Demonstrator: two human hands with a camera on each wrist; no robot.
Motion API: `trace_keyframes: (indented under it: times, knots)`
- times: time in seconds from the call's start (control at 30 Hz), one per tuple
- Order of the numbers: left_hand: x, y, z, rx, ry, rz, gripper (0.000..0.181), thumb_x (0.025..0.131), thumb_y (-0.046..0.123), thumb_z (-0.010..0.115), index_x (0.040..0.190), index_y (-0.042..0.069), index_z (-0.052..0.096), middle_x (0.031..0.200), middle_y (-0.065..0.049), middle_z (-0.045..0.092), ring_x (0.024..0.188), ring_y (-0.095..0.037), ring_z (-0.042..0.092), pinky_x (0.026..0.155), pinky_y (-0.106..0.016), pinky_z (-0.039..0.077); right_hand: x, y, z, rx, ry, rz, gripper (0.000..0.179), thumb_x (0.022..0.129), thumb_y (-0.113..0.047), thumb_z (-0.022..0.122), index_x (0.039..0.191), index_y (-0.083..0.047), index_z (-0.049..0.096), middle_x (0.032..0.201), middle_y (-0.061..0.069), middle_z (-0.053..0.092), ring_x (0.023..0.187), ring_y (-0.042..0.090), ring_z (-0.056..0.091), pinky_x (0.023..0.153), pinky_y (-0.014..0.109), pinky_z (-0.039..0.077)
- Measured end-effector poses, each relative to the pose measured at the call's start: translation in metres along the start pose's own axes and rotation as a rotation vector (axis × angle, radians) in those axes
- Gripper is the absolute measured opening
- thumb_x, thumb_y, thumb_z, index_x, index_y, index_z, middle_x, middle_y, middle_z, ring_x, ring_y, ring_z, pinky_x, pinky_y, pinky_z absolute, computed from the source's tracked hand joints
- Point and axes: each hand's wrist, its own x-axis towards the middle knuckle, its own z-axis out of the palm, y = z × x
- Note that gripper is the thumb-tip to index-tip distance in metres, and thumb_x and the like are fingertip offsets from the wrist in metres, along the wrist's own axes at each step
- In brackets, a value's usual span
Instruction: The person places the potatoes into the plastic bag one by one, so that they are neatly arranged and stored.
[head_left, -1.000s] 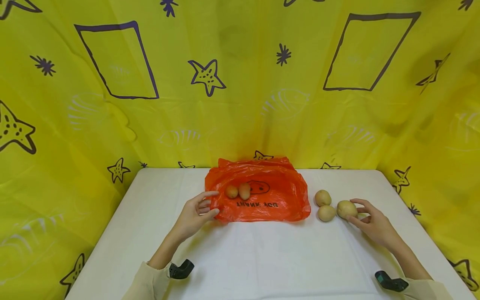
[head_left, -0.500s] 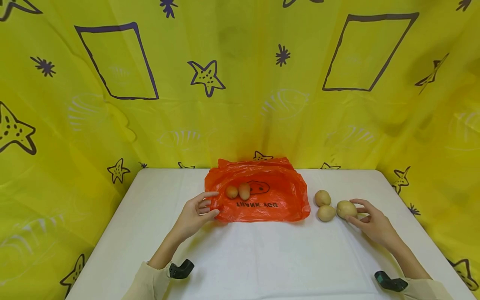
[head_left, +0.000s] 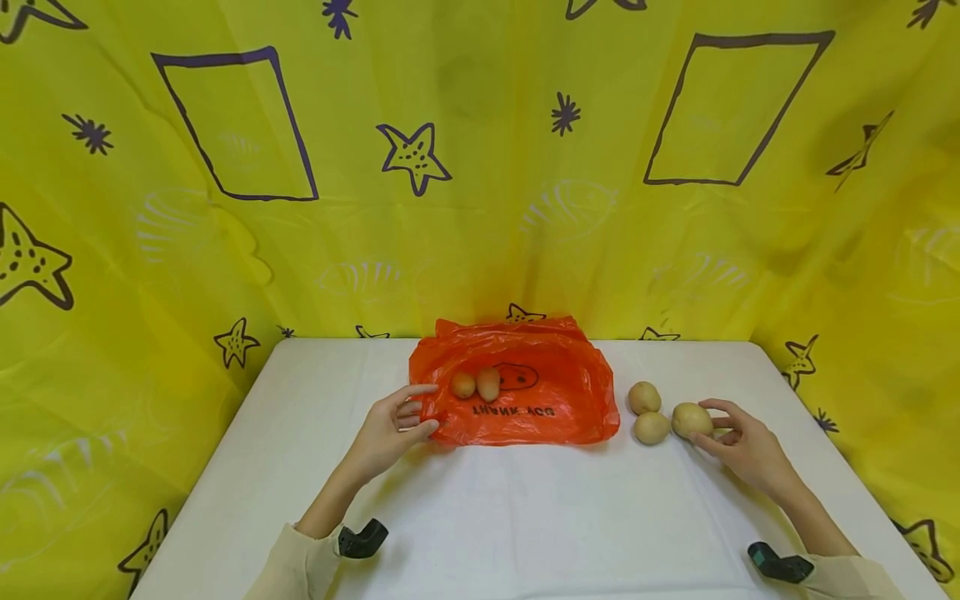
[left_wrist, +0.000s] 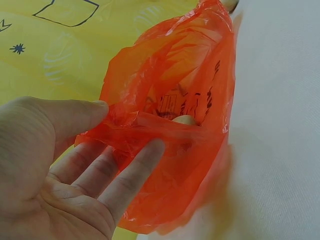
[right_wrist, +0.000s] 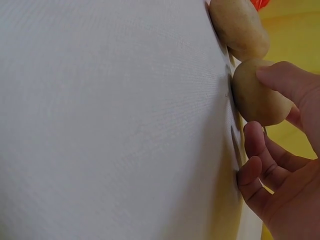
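Right hand (head_left: 752,452) pinches potato (head_left: 690,419); slack grip could let it roll. Left hand (head_left: 384,439): fingers apart at bag (head_left: 573,396), hold unclear.

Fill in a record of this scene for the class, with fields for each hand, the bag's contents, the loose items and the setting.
Left hand: holds left edge of red plastic bag
Right hand: grips tan oval potato
In bag: two small rounded potatoes
Loose: two tan potatoes, right of bag
Setting: white table, yellow star-patterned curtain
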Motion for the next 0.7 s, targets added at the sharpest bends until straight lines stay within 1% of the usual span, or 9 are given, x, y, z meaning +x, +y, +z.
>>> trace_keyframes:
  times: [0.23,0.5,0.7]
  knots:
    - [-0.0002,0.0001,0.0009,0.026,0.005,-0.002,0.046,0.092,0.008,0.077,0.136,0.008,0.062,0.115,-0.019,0.072,0.104,-0.035,0.071,0.083,-0.031,0.061,0.0007,-0.0006,0.0005,-0.001,0.009,0.007,0.058,0.092,-0.024,0.080,0.139,-0.004,0.054,0.116,0.035,0.066,0.068,0.009,0.059,0.055,0.025,0.050]
    - [0.0022,-0.0013,0.0023,0.040,0.000,-0.003,0.047,0.091,0.007,0.078,0.136,0.010,0.063,0.113,-0.017,0.072,0.103,-0.037,0.071,0.085,-0.030,0.060,-0.0009,0.0000,0.0031,0.006,0.033,0.005,0.057,0.090,-0.022,0.082,0.138,-0.004,0.055,0.114,0.034,0.067,0.065,0.006,0.057,0.053,0.025,0.047]
    - [0.0029,-0.0012,0.0018,0.044,0.008,-0.002,0.046,0.092,0.008,0.078,0.135,0.010,0.063,0.114,-0.017,0.072,0.104,-0.036,0.071,0.087,-0.034,0.060,-0.0018,-0.0001,0.0006,0.004,0.055,-0.026,0.054,0.091,-0.022,0.081,0.135,-0.005,0.056,0.113,0.034,0.068,0.065,0.006,0.058,0.053,0.025,0.048]
